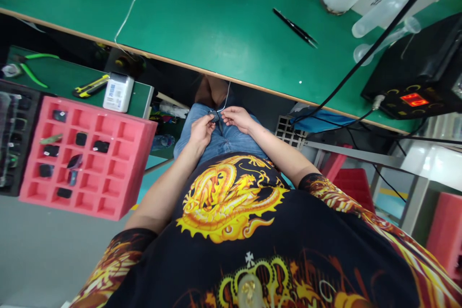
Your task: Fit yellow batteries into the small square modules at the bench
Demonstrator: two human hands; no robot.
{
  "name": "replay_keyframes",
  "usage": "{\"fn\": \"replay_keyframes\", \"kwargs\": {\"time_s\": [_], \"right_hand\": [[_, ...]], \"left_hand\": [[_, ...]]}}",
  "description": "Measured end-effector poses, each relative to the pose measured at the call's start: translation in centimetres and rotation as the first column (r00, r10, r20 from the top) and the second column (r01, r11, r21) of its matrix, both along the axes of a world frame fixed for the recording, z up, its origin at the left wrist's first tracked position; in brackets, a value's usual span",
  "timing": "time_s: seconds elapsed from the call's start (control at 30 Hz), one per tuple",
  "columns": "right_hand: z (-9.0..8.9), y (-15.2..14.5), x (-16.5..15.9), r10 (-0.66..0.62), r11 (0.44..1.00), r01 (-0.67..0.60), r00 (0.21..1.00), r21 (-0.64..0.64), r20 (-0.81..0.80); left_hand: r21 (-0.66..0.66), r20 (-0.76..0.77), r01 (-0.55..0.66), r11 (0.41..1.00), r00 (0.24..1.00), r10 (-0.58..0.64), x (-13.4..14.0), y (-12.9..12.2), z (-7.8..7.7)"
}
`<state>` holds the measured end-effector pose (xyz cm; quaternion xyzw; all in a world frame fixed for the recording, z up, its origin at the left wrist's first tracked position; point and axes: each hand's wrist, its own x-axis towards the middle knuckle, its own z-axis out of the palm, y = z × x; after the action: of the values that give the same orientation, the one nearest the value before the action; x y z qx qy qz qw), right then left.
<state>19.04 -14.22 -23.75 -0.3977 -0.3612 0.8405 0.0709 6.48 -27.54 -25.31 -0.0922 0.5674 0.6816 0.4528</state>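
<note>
Over my lap, just below the bench edge, my left hand [202, 131] is closed on a small dark square device [214, 116]. Close beside it, my right hand [236, 119] pinches the thin white cable [228, 95] near its end. That end points at the device; whether it is plugged in is too small to tell. The cable rises from my fingers to the bench edge.
A green bench [216, 24] spans the front, with black tweezers [295, 28] and a black soldering station [411, 82] to the right. At left stand a pink foam tray [90, 159] holding several small dark devices, a yellow cutter [91, 87] and green-handled pliers [34, 68].
</note>
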Motion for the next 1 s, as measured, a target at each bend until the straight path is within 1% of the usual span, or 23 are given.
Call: {"fn": "replay_keyframes", "kwargs": {"time_s": [0.33, 0.5, 0.63, 0.77, 1.0], "right_hand": [[0.2, 0.0, -0.1, 0.003, 1.000, -0.003, 1.000, 0.014, 0.010], [-0.1, -0.2, -0.3, 0.003, 0.998, -0.004, 1.000, 0.059, 0.009], [-0.5, -0.5, -0.5, -0.005, 0.994, 0.003, 1.000, 0.111, 0.015], [-0.8, -0.7, -0.6, 0.003, 0.991, -0.006, 1.000, 0.136, 0.026], [-1.1, -0.8, -0.7, -0.016, 0.978, 0.007, 0.999, 0.209, 0.042]], "left_hand": [[-0.001, -0.022, 0.020, 1.000, 1.000, -0.020, 0.2, 0.0, 0.0], [0.005, -0.031, 0.043, 0.999, 0.999, -0.043, 0.2, -0.1, 0.2], [0.026, -0.045, 0.087, 0.996, 0.995, -0.086, 0.4, -0.2, 0.6], [0.047, -0.049, 0.145, 0.988, 0.989, -0.142, 0.6, -0.3, 1.1], [0.083, -0.068, 0.197, 0.977, 0.979, -0.192, 1.2, -0.2, 2.1]]}}
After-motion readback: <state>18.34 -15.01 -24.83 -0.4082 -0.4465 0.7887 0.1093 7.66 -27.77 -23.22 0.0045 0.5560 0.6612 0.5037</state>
